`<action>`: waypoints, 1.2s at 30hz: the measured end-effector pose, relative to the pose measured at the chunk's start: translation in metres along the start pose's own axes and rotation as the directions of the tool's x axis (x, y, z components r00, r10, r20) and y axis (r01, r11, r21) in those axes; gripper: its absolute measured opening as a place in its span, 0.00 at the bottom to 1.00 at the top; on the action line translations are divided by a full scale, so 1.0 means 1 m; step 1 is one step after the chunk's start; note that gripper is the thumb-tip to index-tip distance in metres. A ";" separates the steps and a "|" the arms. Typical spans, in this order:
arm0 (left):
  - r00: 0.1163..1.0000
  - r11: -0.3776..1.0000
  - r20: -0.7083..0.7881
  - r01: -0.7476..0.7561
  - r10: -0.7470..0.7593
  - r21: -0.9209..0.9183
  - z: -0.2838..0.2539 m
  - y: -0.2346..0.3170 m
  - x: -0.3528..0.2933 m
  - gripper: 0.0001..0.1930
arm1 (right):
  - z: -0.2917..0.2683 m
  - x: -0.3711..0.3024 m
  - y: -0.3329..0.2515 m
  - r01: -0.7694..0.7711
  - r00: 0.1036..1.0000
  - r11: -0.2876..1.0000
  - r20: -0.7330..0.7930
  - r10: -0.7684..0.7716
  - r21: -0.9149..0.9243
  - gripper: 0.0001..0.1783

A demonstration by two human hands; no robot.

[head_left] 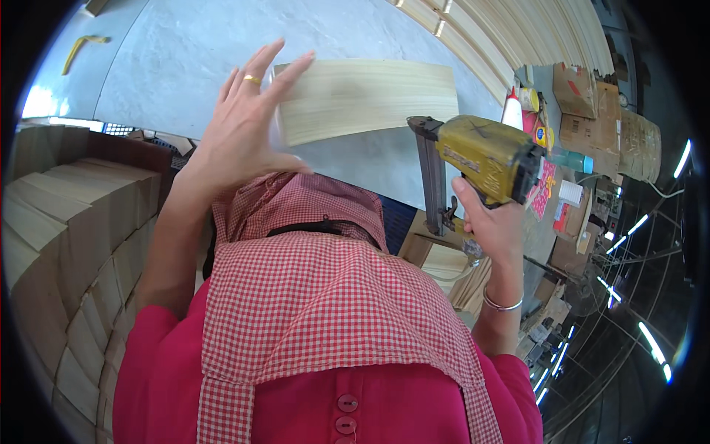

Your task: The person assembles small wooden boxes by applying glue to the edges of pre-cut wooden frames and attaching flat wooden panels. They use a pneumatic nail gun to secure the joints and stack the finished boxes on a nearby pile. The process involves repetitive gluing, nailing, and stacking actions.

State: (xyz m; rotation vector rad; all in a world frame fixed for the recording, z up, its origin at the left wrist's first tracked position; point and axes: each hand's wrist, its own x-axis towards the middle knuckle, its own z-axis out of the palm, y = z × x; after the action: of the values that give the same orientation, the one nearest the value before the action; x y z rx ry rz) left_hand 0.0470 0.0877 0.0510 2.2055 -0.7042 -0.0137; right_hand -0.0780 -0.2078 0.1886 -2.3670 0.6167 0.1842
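A pale wooden board (370, 96) lies on the grey marbled tabletop in front of me. My left hand (251, 111), with a ring on one finger, is spread at the board's left end, thumb apart from the fingers. Whether it touches the wood I cannot tell. In my right hand (492, 222) is a yellow and black nail gun (484, 155), gripped by its handle. The gun's nose is at the board's right end, near its lower corner; contact there is unclear.
Stacked wood pieces (81, 214) fill the left side. Long wooden strips (510, 37) lie at the far right of the tabletop (185, 37). A yellow angled tool (81, 50) rests far left. A white bottle with a red tip (512, 111) and cardboard boxes (592, 111) stand right.
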 end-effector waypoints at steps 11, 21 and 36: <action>0.981 1.000 -0.194 -0.002 0.002 -0.002 0.061 -0.008 -0.014 0.51 | 0.037 -0.019 -0.044 -0.066 0.967 0.996 0.252 0.048 0.065 0.22; 0.979 1.000 -0.206 -0.006 0.006 0.000 0.063 -0.009 -0.014 0.52 | 0.044 -0.019 -0.047 0.081 0.966 0.994 0.250 -0.060 -0.073 0.21; 0.963 0.999 -0.268 0.027 -0.033 -0.027 0.064 -0.011 -0.015 0.66 | 0.050 0.012 -0.077 0.230 0.951 0.972 0.226 -0.213 -0.054 0.17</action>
State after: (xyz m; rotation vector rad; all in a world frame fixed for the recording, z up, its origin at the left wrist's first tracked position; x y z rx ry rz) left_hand 0.0250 0.0557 -0.0035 2.1421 -0.5165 0.2567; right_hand -0.0293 -0.1291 0.1916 -2.4271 0.2395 0.3696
